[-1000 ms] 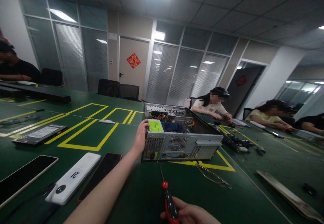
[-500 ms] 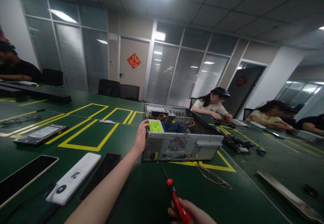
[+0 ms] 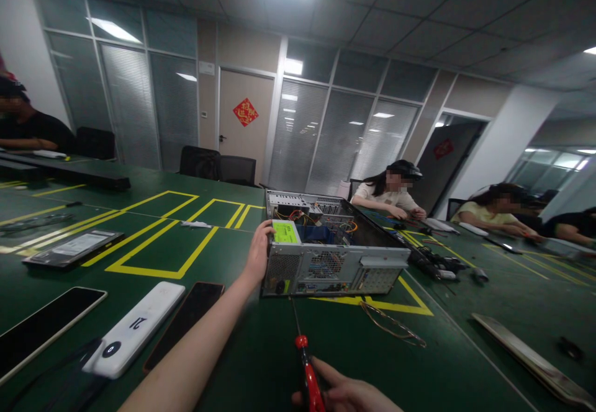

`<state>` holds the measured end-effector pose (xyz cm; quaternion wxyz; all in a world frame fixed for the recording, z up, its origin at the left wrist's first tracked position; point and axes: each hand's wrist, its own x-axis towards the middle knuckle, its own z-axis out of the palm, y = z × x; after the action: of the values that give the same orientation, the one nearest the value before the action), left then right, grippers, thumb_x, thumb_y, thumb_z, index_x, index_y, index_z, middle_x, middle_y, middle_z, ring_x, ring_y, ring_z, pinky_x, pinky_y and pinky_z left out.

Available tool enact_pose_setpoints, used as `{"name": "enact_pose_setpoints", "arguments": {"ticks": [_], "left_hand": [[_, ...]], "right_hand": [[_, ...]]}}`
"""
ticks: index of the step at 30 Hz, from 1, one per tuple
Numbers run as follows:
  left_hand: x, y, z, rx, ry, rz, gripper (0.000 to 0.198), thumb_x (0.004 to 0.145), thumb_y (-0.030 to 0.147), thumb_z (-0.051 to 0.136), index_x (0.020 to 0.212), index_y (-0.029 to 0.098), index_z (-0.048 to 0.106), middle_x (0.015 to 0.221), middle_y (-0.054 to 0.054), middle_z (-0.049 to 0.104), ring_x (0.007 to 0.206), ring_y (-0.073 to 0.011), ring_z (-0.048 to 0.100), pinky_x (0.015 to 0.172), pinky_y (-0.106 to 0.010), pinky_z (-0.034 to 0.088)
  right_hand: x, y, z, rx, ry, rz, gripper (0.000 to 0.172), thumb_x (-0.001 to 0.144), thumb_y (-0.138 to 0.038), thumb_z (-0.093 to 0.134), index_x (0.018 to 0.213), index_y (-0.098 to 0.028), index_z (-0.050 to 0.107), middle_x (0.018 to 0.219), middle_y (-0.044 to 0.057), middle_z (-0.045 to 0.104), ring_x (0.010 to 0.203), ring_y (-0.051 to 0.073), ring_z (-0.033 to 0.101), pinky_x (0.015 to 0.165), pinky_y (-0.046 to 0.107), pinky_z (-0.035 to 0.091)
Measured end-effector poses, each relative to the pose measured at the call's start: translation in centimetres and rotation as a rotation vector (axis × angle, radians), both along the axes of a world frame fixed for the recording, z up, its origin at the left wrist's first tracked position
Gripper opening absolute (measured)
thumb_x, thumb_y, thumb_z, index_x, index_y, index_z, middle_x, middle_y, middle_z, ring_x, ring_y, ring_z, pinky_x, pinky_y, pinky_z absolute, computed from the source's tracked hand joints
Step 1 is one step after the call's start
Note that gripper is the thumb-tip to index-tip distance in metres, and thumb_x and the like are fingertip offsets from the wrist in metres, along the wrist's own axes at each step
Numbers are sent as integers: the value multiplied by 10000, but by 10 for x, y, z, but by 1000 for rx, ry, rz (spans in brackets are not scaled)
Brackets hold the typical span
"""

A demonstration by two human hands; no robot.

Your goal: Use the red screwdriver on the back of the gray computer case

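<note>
An opened computer case (image 3: 339,254) rests on the green table, with wires and boards showing inside. My left hand (image 3: 257,254) grips its left edge, fingers curled over the top beside a power supply with a bright green label (image 3: 285,232). Low in the view, my right hand (image 3: 344,390) is closed around the red and black handle of a screwdriver (image 3: 307,368). The screwdriver's thin shaft points away from me, its tip at the lower edge of the case's near panel. Whether the tip touches a screw is too small to tell.
Left of my arm lie a dark phone (image 3: 184,322), a white power bank (image 3: 135,331), another phone (image 3: 51,328) and a hard drive (image 3: 74,247). Glasses (image 3: 393,325) lie right of the case, with cables (image 3: 437,263) beyond. Several people sit around the table.
My right hand and the screwdriver handle have swung left, while the tip stays by the case's lower edge. My left hand keeps its place on the case.
</note>
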<state>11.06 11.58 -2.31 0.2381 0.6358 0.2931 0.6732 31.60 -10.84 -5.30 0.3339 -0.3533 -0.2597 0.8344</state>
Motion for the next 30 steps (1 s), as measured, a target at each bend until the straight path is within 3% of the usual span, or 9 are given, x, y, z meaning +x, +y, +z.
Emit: {"name": "enact_pose_setpoints", "arguments": {"ticks": [3, 6, 9, 13, 16, 19, 21, 25, 30], "left_hand": [[0, 0, 0, -6, 2, 1, 429, 973, 514, 258, 1002, 244, 590, 1357, -74, 542, 1313, -217, 481, 1144, -425, 361], [0, -1, 0, -13, 12, 8, 441, 976, 519, 249, 1007, 240, 589, 1367, -77, 536, 1317, -214, 478, 1144, -430, 361], [0, -1, 0, -8, 21, 16, 462, 977, 531, 242, 1010, 231, 591, 1371, -81, 534, 1319, -215, 477, 1150, -436, 354], [0, 1, -1, 2, 26, 24, 476, 977, 540, 234, 1019, 226, 590, 1364, -88, 539, 1318, -215, 479, 1155, -429, 344], [1, 2, -2, 9, 15, 15, 468, 974, 541, 245, 1019, 224, 586, 1357, -92, 540, 1312, -215, 482, 1154, -431, 339], [0, 3, -2, 3, 7, 6, 461, 973, 539, 251, 1016, 225, 586, 1353, -94, 540, 1310, -218, 482, 1155, -436, 335], [0, 2, -2, -2, 8, 6, 456, 973, 537, 252, 1014, 228, 586, 1351, -93, 542, 1313, -219, 480, 1154, -437, 337], [0, 1, -1, -4, 12, 6, 441, 973, 528, 254, 1008, 238, 585, 1354, -85, 542, 1313, -215, 484, 1148, -430, 353], [-1, -1, 0, -5, 18, 17, 443, 978, 521, 246, 1014, 234, 582, 1364, -84, 536, 1318, -211, 479, 1151, -433, 352]], "right_hand": [[0, 0, 4, 27, -25, 4, 779, 697, -261, 756, 1403, -156, 442, 1113, 170, 738, 1040, 217, 687, 972, 355, 414], [-1, 1, 2, 16, -36, -78, 673, 659, -278, 840, 1271, -179, 578, 1016, 102, 762, 1001, 211, 698, 935, 336, 444], [-2, 2, -3, -54, -50, -187, 461, 691, -322, 838, 1080, -129, 682, 887, 58, 758, 791, 147, 708, 785, 256, 491], [-1, 2, -6, -206, -109, -263, 284, 767, -384, 766, 850, -123, 692, 765, 64, 742, 613, 132, 672, 586, 207, 479], [1, 3, -5, -249, -169, -336, 238, 764, -352, 773, 778, -161, 632, 775, 75, 743, 453, 63, 565, 432, 138, 360], [2, 4, -4, -171, -204, -310, 320, 715, -349, 817, 909, -182, 626, 716, 15, 698, 356, -14, 383, 371, 99, 171], [2, 6, -6, -79, -248, -264, 502, 677, -424, 830, 1077, -220, 606, 676, -29, 655, 357, -10, 358, 373, 113, 142], [3, 7, -9, 83, -552, -192, 824, 645, -585, 785, 1322, -211, 500, 681, -12, 648, 453, 71, 475, 412, 182, 263], [6, 5, 3, 380, -1014, -240, 691, 783, -588, 633, 1359, -217, 542, 976, 74, 673, 877, 236, 613, 721, 338, 453]]}}
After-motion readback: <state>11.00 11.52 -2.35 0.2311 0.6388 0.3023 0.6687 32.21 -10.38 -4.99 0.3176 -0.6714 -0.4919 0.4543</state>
